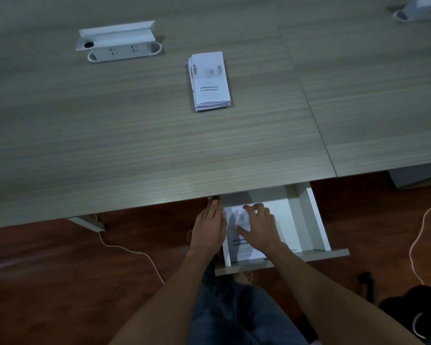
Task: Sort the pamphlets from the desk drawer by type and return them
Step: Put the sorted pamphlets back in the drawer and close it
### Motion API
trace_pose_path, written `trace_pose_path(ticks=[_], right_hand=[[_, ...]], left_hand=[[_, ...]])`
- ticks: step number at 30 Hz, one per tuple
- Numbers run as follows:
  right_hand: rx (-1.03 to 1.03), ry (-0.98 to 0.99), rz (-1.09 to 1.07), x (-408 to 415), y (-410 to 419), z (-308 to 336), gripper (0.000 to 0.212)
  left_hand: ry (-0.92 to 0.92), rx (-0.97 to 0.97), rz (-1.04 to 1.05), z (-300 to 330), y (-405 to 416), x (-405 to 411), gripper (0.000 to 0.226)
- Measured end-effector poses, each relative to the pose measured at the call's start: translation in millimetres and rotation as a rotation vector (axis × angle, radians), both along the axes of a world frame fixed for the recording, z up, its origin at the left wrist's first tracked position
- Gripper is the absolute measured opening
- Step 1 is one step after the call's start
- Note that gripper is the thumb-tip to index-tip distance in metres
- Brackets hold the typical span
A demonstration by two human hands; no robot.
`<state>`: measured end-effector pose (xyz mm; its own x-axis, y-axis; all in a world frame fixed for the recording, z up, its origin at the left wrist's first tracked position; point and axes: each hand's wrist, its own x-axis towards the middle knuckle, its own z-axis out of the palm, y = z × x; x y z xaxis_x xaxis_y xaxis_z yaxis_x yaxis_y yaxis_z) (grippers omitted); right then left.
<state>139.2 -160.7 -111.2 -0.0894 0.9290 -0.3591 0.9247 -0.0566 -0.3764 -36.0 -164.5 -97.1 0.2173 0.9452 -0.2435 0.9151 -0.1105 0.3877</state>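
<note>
A white drawer (pixel 316 220) stands pulled out under the desk's front edge. Inside it, at the left, lies a stack of white pamphlets (pixel 241 247) with dark print. My left hand (pixel 209 230) rests flat against the stack's left side at the drawer's left wall. Spread over the top of the same stack is my right hand (pixel 259 227), fingers pressing on the paper. On the desk top (pixel 110 135), further back, a second stack of white pamphlets (pixel 209 80) lies alone with nothing touching it.
A white pop-up socket box (pixel 117 43) stands open at the back left of the desk; another shows at the back right corner (pixel 418 8). White cables (pixel 135 252) run over the wooden floor. My legs are below the drawer. A dark object (pixel 408 310) sits at the lower right.
</note>
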Motion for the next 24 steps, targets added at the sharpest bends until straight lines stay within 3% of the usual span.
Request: trace_pose_path(ticks=[4,7,14,17,20,24], right_hand=[[-0.021,0.114,0.192,16.5,-4.6,27.8,0.054],[0.062,0.101,0.376,31.5,-6.7,47.4,0.053],[0.172,-0.052,0.760,50.9,-20.6,70.2,0.093],[0.141,-0.099,0.939,53.6,-24.0,62.6,0.097],[0.195,-0.139,0.991,58.6,-16.5,55.7,0.087],[0.191,-0.167,1.043,53.7,-4.6,60.2,0.104]], left_hand=[[-0.082,0.282,-0.065,25.5,7.0,-0.7,0.030],[-0.089,0.355,-0.054,45.9,30.8,-9.1,0.031],[0.030,0.218,0.021,48.7,95.6,-38.1,0.067],[0.101,0.071,0.020,32.7,104.8,-50.8,0.075],[0.119,0.014,0.028,23.2,104.8,-54.3,0.086],[0.112,0.012,0.022,24.1,105.7,-53.4,0.086]])
